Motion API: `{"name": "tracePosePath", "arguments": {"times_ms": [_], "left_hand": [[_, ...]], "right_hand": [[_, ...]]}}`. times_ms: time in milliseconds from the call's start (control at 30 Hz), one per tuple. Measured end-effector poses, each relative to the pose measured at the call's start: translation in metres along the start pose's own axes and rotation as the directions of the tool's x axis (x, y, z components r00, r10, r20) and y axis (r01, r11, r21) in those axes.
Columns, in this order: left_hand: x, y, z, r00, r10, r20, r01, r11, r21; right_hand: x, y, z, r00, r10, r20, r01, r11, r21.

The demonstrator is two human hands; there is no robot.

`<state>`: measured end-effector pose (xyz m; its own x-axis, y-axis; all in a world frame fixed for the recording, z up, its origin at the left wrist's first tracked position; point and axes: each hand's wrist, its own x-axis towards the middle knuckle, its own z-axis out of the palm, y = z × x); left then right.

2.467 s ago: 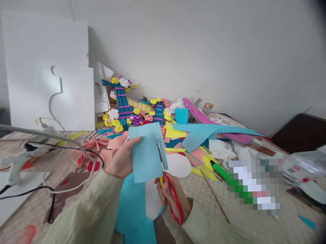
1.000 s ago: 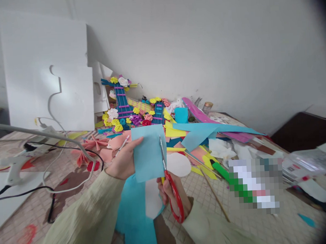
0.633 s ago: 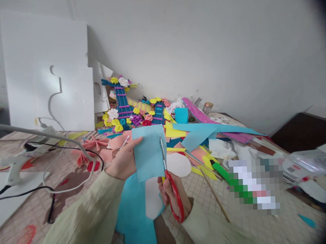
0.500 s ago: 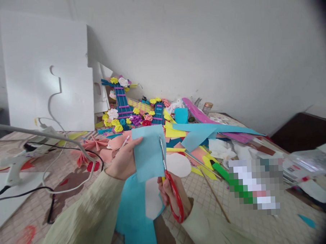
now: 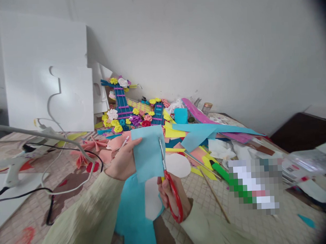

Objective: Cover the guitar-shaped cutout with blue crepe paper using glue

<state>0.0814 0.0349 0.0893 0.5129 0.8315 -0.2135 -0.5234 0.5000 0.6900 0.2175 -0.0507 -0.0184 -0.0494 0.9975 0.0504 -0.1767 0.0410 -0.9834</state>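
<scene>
One light-blue paper sheet (image 5: 147,155), long axis toward twelve, stands at three o'clock from the left hand (image 5: 122,160) pinching it, while at its five the right hand (image 5: 179,193) grips red-handled scissors (image 5: 168,178), blades overlapping it

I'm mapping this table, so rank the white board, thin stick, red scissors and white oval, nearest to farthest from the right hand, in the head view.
1. Red scissors, held in the right hand.
2. White oval, just beyond it.
3. Thin stick, to its right.
4. White board, back left.
</scene>
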Motion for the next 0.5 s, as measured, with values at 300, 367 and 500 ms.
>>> {"name": "tracePosePath", "arguments": {"times_ms": [300, 367, 500], "left_hand": [[-0.0026, 0.0002, 0.0018, 0.995, -0.025, -0.099, 0.028, 0.999, 0.024], [-0.0033, 0.0009, 0.0031, 0.990, -0.026, -0.137, 0.031, 0.999, 0.035], [-0.0042, 0.0010, 0.0037, 0.984, -0.027, -0.175, 0.035, 0.998, 0.043]], "right_hand": [[0.0001, 0.0036, -0.0017, 1.000, 0.004, 0.018, -0.004, 1.000, 0.001], [0.0001, 0.0035, -0.0018, 1.000, -0.013, 0.020, 0.013, 1.000, -0.006], [-0.0002, 0.0010, -0.0016, 0.999, -0.048, 0.018, 0.049, 0.998, -0.037]]}}
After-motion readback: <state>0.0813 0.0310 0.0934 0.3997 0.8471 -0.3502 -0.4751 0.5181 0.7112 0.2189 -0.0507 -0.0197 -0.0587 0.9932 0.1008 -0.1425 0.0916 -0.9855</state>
